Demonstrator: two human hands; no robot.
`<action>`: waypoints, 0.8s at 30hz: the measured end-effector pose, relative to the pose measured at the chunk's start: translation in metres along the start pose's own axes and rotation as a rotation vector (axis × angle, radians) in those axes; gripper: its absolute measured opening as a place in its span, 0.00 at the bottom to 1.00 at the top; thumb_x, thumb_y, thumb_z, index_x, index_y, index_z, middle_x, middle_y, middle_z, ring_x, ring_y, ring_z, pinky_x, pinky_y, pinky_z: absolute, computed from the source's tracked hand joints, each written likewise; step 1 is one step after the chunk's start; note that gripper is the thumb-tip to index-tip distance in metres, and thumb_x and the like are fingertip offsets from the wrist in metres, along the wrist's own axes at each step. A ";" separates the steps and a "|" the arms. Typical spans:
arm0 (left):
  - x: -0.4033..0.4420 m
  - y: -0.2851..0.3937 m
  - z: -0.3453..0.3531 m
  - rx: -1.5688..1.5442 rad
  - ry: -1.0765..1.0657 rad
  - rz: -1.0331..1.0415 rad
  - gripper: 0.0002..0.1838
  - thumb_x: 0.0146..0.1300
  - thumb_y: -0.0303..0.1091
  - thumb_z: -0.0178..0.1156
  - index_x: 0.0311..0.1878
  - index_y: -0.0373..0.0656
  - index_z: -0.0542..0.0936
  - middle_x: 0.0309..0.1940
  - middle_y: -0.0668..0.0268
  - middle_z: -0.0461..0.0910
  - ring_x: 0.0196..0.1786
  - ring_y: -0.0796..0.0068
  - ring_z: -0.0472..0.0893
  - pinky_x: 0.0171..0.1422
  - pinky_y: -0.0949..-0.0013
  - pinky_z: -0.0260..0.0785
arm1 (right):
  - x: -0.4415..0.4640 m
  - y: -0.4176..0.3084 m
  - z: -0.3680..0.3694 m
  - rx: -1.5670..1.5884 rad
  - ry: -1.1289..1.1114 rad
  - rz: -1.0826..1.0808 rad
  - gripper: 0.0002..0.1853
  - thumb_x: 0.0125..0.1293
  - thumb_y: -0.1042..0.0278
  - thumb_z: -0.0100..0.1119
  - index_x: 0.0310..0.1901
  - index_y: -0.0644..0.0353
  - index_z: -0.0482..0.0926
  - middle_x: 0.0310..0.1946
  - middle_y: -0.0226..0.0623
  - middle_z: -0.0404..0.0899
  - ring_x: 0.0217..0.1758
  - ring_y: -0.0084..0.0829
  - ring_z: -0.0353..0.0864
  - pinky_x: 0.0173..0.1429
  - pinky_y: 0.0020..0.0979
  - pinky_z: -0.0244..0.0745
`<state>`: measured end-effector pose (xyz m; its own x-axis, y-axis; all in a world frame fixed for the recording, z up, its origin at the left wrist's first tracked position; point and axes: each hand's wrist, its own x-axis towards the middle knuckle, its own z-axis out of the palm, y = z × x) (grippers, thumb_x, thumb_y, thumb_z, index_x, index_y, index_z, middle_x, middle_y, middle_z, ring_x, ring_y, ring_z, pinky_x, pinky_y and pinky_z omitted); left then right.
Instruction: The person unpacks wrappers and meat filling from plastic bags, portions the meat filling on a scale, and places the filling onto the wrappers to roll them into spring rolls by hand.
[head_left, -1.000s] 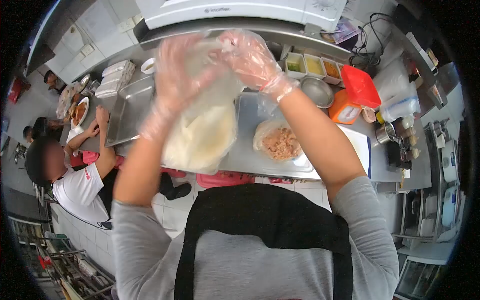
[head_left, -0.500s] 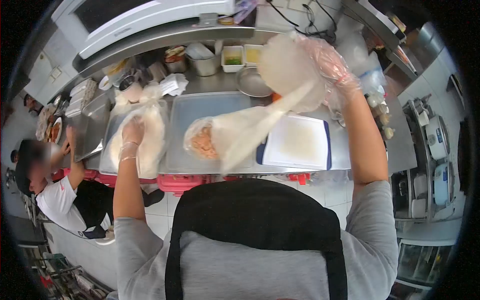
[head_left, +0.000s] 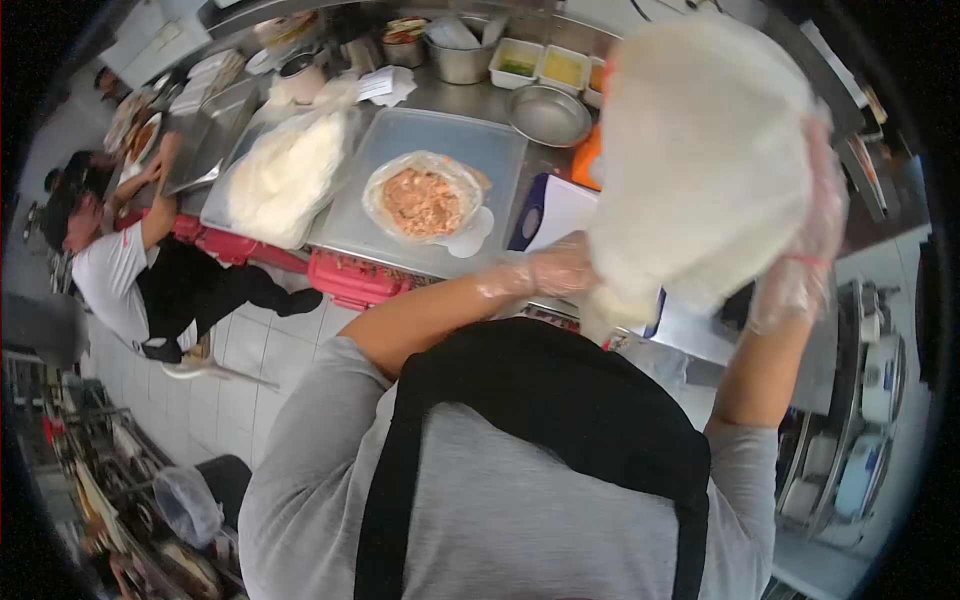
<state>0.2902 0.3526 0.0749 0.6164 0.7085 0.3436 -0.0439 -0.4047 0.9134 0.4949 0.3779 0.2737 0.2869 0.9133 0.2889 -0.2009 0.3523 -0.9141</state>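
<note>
A large, thin, whitish sheet [head_left: 705,160] hangs raised on the right side, over the cutting board [head_left: 567,212]. Gripping its right edge is my right hand [head_left: 818,215], in a clear plastic glove, partly hidden by the sheet. My left hand [head_left: 562,268], also gloved, is closed at the sheet's lower left edge. A bag of pinkish shredded filling [head_left: 422,201] sits open on a translucent lid or tray [head_left: 400,128]. Left of it, more pale sheets [head_left: 285,180] lie on plastic in a tray.
Behind the lid are a round metal bowl [head_left: 549,114], small white containers [head_left: 516,64] and a metal pot [head_left: 464,58]. A metal pan [head_left: 212,140] stands at the left. Beside it, a person in a white shirt [head_left: 113,275] has their hands at the counter. Red crates [head_left: 355,281] are below.
The sheet has been lifted and spread upright at the right. My left hand has left the pale stack and moved right to the sheet's lower edge. The view has turned.
</note>
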 end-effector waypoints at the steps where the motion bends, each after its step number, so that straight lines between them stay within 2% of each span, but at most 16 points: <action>1: -0.008 0.008 -0.013 0.058 -0.034 -0.097 0.30 0.65 0.53 0.56 0.61 0.39 0.71 0.52 0.56 0.77 0.55 0.66 0.76 0.64 0.67 0.65 | -0.016 -0.013 0.010 -0.087 0.165 -0.045 0.23 0.72 0.54 0.49 0.55 0.67 0.75 0.49 0.42 0.81 0.45 0.30 0.83 0.48 0.29 0.80; 2: -0.026 0.045 -0.042 0.024 -0.124 -0.432 0.29 0.67 0.53 0.52 0.60 0.38 0.71 0.52 0.56 0.77 0.54 0.67 0.76 0.63 0.69 0.65 | -0.013 -0.016 -0.009 -0.146 0.205 -0.034 0.25 0.72 0.53 0.50 0.56 0.68 0.74 0.49 0.43 0.80 0.46 0.33 0.83 0.49 0.30 0.80; 3: -0.043 0.099 -0.061 0.016 0.049 -0.707 0.29 0.69 0.52 0.51 0.62 0.38 0.70 0.56 0.55 0.75 0.59 0.64 0.74 0.66 0.65 0.64 | -0.005 -0.015 -0.034 -0.130 0.163 0.010 0.24 0.71 0.53 0.51 0.56 0.69 0.75 0.49 0.43 0.80 0.47 0.33 0.82 0.50 0.30 0.79; 4: -0.071 0.102 -0.094 0.035 0.185 -0.656 0.27 0.70 0.50 0.49 0.62 0.37 0.71 0.57 0.55 0.75 0.59 0.64 0.74 0.67 0.64 0.64 | 0.002 -0.011 -0.063 -0.118 0.127 0.053 0.24 0.70 0.54 0.53 0.55 0.69 0.75 0.49 0.43 0.80 0.47 0.33 0.81 0.51 0.30 0.78; 6: -0.127 0.093 -0.184 0.209 0.433 -0.422 0.24 0.73 0.46 0.44 0.60 0.37 0.73 0.58 0.56 0.74 0.59 0.63 0.74 0.68 0.63 0.63 | 0.009 -0.002 -0.097 -0.104 0.090 0.126 0.24 0.69 0.54 0.53 0.55 0.70 0.74 0.50 0.43 0.79 0.48 0.33 0.81 0.53 0.30 0.76; 8: -0.155 0.089 -0.264 0.644 0.497 -0.353 0.22 0.75 0.42 0.40 0.59 0.36 0.74 0.60 0.57 0.74 0.60 0.63 0.74 0.69 0.63 0.63 | 0.008 0.006 -0.121 -0.096 0.091 0.194 0.25 0.70 0.55 0.52 0.57 0.70 0.73 0.53 0.44 0.78 0.49 0.33 0.80 0.53 0.29 0.76; 10: -0.154 0.097 -0.315 1.358 0.423 -0.426 0.23 0.72 0.42 0.45 0.63 0.37 0.70 0.60 0.50 0.73 0.61 0.55 0.73 0.69 0.60 0.61 | 0.016 0.034 -0.159 -0.048 0.068 0.304 0.26 0.71 0.53 0.50 0.59 0.69 0.70 0.55 0.43 0.76 0.50 0.34 0.80 0.54 0.30 0.76; 12: -0.155 0.083 -0.350 1.540 0.469 -0.329 0.26 0.68 0.41 0.51 0.66 0.39 0.67 0.61 0.50 0.72 0.63 0.53 0.71 0.70 0.60 0.60 | 0.020 0.063 -0.167 -0.022 0.098 0.443 0.29 0.71 0.50 0.49 0.63 0.65 0.67 0.55 0.41 0.75 0.49 0.34 0.80 0.54 0.31 0.76; 14: -0.146 0.075 -0.368 1.722 0.524 -0.215 0.31 0.65 0.41 0.57 0.68 0.41 0.64 0.61 0.50 0.71 0.65 0.52 0.69 0.70 0.60 0.59 | 0.007 0.084 -0.150 -0.023 -0.116 0.608 0.29 0.71 0.48 0.46 0.66 0.60 0.64 0.56 0.41 0.74 0.46 0.33 0.81 0.49 0.32 0.78; 15: -0.132 0.071 -0.354 1.675 0.523 -0.191 0.31 0.63 0.40 0.59 0.68 0.42 0.64 0.61 0.51 0.72 0.66 0.52 0.68 0.71 0.60 0.59 | -0.003 0.089 -0.138 -0.027 -0.376 0.683 0.28 0.72 0.48 0.43 0.66 0.58 0.64 0.58 0.41 0.73 0.44 0.33 0.82 0.46 0.31 0.78; 17: -0.083 0.062 -0.288 1.575 0.517 -0.145 0.33 0.60 0.38 0.62 0.68 0.43 0.65 0.62 0.52 0.72 0.67 0.53 0.67 0.71 0.59 0.58 | -0.021 0.093 -0.093 0.072 -0.413 0.738 0.28 0.72 0.47 0.44 0.66 0.56 0.64 0.58 0.42 0.72 0.41 0.31 0.83 0.41 0.29 0.78; 19: -0.051 0.049 -0.225 0.994 0.500 -0.107 0.31 0.59 0.32 0.63 0.67 0.45 0.68 0.65 0.53 0.67 0.71 0.54 0.63 0.73 0.59 0.57 | -0.028 0.101 -0.077 0.097 -0.368 0.546 0.28 0.70 0.48 0.47 0.66 0.57 0.65 0.58 0.44 0.72 0.44 0.35 0.82 0.46 0.33 0.78; 20: -0.043 0.035 -0.184 0.945 0.457 -0.093 0.30 0.59 0.33 0.63 0.66 0.45 0.69 0.65 0.53 0.68 0.70 0.53 0.64 0.72 0.58 0.58 | -0.032 0.106 -0.075 0.107 -0.338 0.454 0.28 0.70 0.49 0.48 0.65 0.58 0.65 0.58 0.45 0.72 0.46 0.37 0.81 0.48 0.35 0.77; 22: -0.030 0.009 -0.109 0.960 0.269 -0.010 0.29 0.58 0.33 0.63 0.64 0.47 0.71 0.64 0.54 0.70 0.69 0.53 0.65 0.72 0.57 0.58 | -0.049 0.201 -0.146 -0.619 -0.306 -0.009 0.30 0.67 0.54 0.54 0.65 0.61 0.65 0.57 0.48 0.72 0.50 0.40 0.79 0.53 0.36 0.74; 23: -0.032 -0.004 -0.078 1.018 0.151 0.037 0.28 0.58 0.33 0.63 0.64 0.47 0.72 0.63 0.55 0.70 0.68 0.54 0.66 0.72 0.57 0.57 | -0.058 0.247 -0.180 -0.967 -0.184 -0.200 0.31 0.65 0.56 0.57 0.65 0.62 0.64 0.57 0.50 0.72 0.51 0.41 0.77 0.56 0.37 0.73; 24: -0.031 -0.019 -0.058 0.971 0.125 -0.016 0.27 0.58 0.32 0.62 0.62 0.47 0.73 0.63 0.56 0.70 0.68 0.54 0.66 0.72 0.56 0.57 | -0.074 0.236 -0.181 -1.057 -0.136 -0.265 0.30 0.62 0.58 0.60 0.64 0.63 0.66 0.56 0.50 0.72 0.53 0.43 0.76 0.58 0.37 0.71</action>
<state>0.2262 0.3714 0.0595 0.5212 0.7515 0.4046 0.6645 -0.6548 0.3601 0.5962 0.3565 -0.0149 0.0836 0.8725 0.4814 0.7748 0.2469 -0.5820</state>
